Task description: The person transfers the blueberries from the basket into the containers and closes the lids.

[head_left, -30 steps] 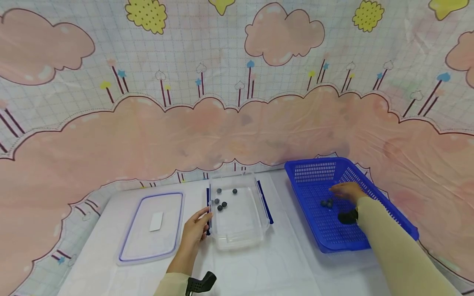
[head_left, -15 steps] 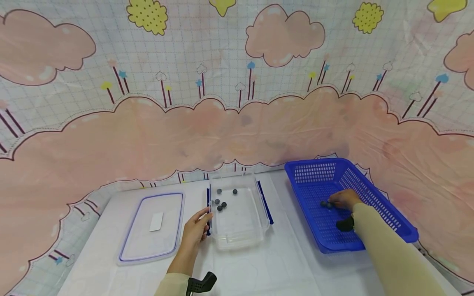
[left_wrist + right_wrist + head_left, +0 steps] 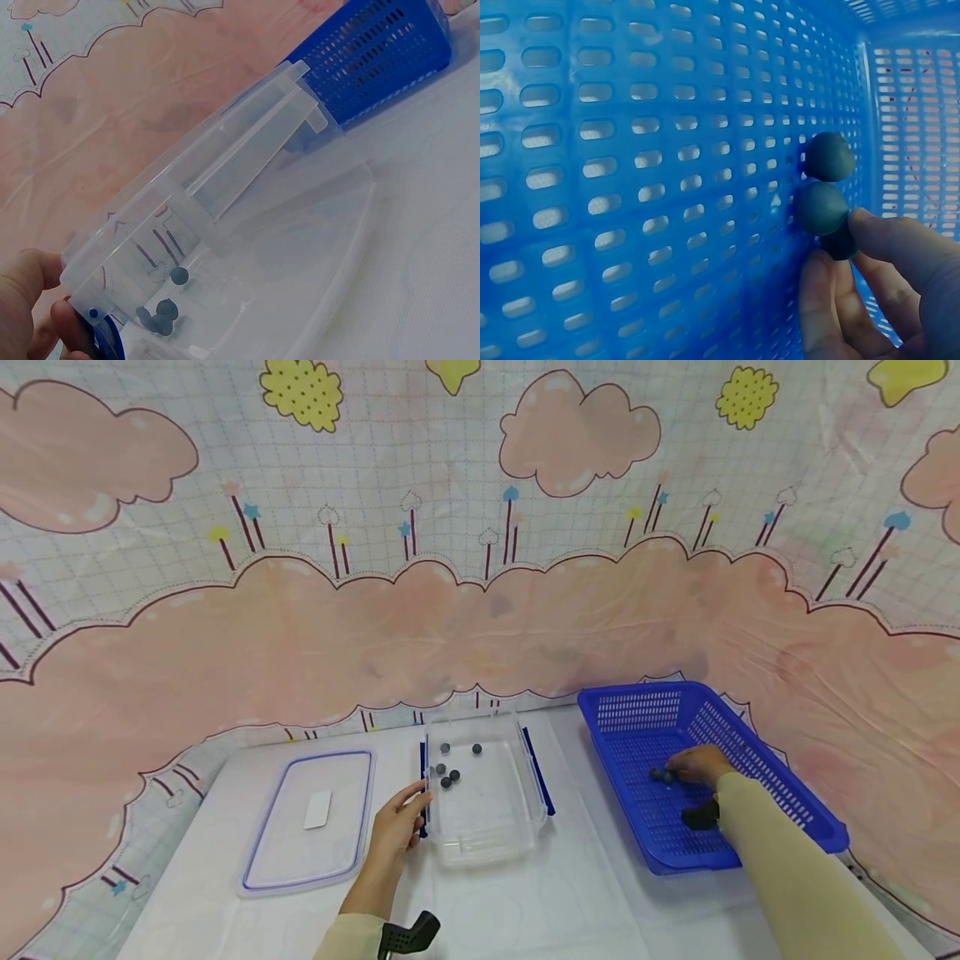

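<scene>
Inside the blue plastic basket (image 3: 637, 827), my right hand (image 3: 701, 765) is low over the mesh floor. Its thumb and fingertips pinch a dark blueberry (image 3: 839, 246), partly hidden behind another blueberry (image 3: 822, 208). A third blueberry (image 3: 830, 157) lies just beyond, on the mesh. My left hand (image 3: 396, 823) grips the left side of a clear plastic box (image 3: 491, 810), by its blue latch (image 3: 111, 337). Several blueberries lie in the box, mostly along its left side, such as one blueberry (image 3: 454, 775) in a small cluster and a separate blueberry (image 3: 477, 749) farther right.
A clear lid (image 3: 281, 852) with a blue seal and a white label (image 3: 317, 809) lies flat left of the box. A blue latch (image 3: 538, 770) sticks out on the box's right side. The white table (image 3: 555, 902) meets a printed cloth backdrop (image 3: 480, 635) behind.
My right hand has lowered onto the blueberries in the basket and closed its fingertips on one, then stays there. The left hand and the box have not moved.
</scene>
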Motion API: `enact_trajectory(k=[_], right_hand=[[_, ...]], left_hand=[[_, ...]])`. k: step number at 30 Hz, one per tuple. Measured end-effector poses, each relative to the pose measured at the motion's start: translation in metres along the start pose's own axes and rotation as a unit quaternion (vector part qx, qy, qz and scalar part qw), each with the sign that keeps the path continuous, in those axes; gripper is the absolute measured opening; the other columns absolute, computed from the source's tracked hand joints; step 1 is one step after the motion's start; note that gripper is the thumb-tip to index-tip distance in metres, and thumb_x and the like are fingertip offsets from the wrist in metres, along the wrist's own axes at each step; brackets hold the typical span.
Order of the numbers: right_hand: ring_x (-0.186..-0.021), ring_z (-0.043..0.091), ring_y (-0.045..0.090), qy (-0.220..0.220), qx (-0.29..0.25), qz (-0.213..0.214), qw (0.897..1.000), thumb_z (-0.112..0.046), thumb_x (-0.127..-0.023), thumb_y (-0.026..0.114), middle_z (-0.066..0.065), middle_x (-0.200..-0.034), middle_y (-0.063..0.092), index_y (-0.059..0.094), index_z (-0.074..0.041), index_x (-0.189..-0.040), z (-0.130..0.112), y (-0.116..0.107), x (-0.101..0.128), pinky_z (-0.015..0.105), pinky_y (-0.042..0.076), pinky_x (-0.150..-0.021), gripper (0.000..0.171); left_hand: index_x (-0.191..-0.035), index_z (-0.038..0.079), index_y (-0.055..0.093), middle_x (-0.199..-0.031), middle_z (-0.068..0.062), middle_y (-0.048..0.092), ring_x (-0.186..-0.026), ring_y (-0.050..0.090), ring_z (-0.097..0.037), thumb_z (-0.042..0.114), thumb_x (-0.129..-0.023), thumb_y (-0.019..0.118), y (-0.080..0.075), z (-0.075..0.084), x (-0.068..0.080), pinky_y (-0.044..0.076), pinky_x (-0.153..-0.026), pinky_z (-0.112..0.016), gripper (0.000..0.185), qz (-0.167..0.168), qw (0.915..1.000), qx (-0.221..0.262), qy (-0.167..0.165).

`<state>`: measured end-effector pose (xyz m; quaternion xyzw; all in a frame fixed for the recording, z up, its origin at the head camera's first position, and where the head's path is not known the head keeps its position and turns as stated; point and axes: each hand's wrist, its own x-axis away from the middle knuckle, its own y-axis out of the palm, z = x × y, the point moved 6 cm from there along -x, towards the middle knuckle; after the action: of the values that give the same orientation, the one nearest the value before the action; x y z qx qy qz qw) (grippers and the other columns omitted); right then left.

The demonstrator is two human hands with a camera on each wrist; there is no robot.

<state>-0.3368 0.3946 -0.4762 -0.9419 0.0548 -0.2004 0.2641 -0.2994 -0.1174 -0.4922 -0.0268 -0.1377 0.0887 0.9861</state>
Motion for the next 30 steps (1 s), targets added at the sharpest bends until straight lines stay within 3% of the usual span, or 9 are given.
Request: enact_trajectory(k=[4,9,13,19,23,26,30], right_hand=[[-0.109,0.042,0.062,-0.024,0.000,0.004,1.000,-0.009,-0.091,0.064,0.022,-0.107,0.069,0.061,0.016,-0.115,-0.004,-0.002,0.001,0.057,0.040,-0.104,0.035],[-0.093,0.024,0.066,-0.067,-0.003,-0.006,0.998,-0.006,-0.093,0.061,0.015,-0.099,0.070,0.059,0.020,-0.114,-0.012,-0.004,0.003,0.047,0.052,-0.093,0.034],[-0.093,0.022,0.067,-0.078,0.003,-0.014,0.997,-0.009,-0.095,0.059,0.017,-0.102,0.071,0.058,0.021,-0.117,-0.014,-0.005,0.004,0.048,0.050,-0.096,0.036],[-0.104,0.032,0.065,-0.062,0.014,-0.011,0.998,-0.014,-0.097,0.059,0.024,-0.113,0.068,0.057,0.017,-0.123,-0.017,-0.006,0.006,0.057,0.040,-0.104,0.041],[-0.101,0.024,0.065,-0.066,-0.029,-0.028,0.997,-0.010,-0.099,0.056,0.021,-0.111,0.069,0.051,0.020,-0.128,-0.022,-0.004,0.008,0.054,0.041,-0.104,0.042],[-0.094,0.013,0.065,-0.070,-0.084,-0.050,0.993,-0.005,-0.099,0.055,0.010,-0.104,0.070,0.045,0.022,-0.131,-0.027,0.000,0.010,0.047,0.045,-0.101,0.043],[-0.086,0.007,0.065,-0.075,-0.116,-0.061,0.989,-0.005,-0.099,0.056,-0.001,-0.095,0.069,0.044,0.020,-0.134,-0.032,0.003,0.009,0.036,0.054,-0.092,0.045]], left_hand=[[-0.134,0.012,0.061,-0.071,0.005,0.051,-0.061,0.045,-0.006,0.026,-0.093,0.067,0.000,0.000,0.000,0.037,-0.051,-0.019,0.043,0.000,1.0000,-0.002,-0.001],[-0.133,0.012,0.062,-0.069,0.006,0.051,-0.060,0.045,-0.005,0.024,-0.093,0.067,0.000,0.001,0.000,0.037,-0.050,-0.018,0.042,0.002,1.0000,0.001,0.004],[-0.133,0.013,0.062,-0.070,0.005,0.051,-0.061,0.045,-0.005,0.025,-0.093,0.067,0.000,0.001,0.001,0.037,-0.051,-0.018,0.042,0.001,1.0000,0.000,0.001],[-0.134,0.013,0.061,-0.071,0.005,0.051,-0.062,0.046,-0.006,0.027,-0.093,0.068,0.000,0.000,0.002,0.038,-0.052,-0.019,0.044,-0.001,1.0000,-0.007,-0.004],[-0.134,0.013,0.061,-0.070,0.005,0.051,-0.062,0.046,-0.007,0.028,-0.093,0.068,0.000,0.000,0.002,0.038,-0.052,-0.019,0.045,-0.001,1.0000,-0.008,-0.002],[-0.134,0.013,0.061,-0.070,0.005,0.050,-0.061,0.046,-0.006,0.027,-0.093,0.068,0.000,0.001,0.001,0.038,-0.051,-0.019,0.044,-0.001,1.0000,-0.008,0.001],[-0.134,0.013,0.061,-0.070,0.005,0.051,-0.061,0.046,-0.006,0.027,-0.093,0.067,0.000,0.001,0.001,0.038,-0.051,-0.019,0.044,-0.002,1.0000,-0.008,0.001]])
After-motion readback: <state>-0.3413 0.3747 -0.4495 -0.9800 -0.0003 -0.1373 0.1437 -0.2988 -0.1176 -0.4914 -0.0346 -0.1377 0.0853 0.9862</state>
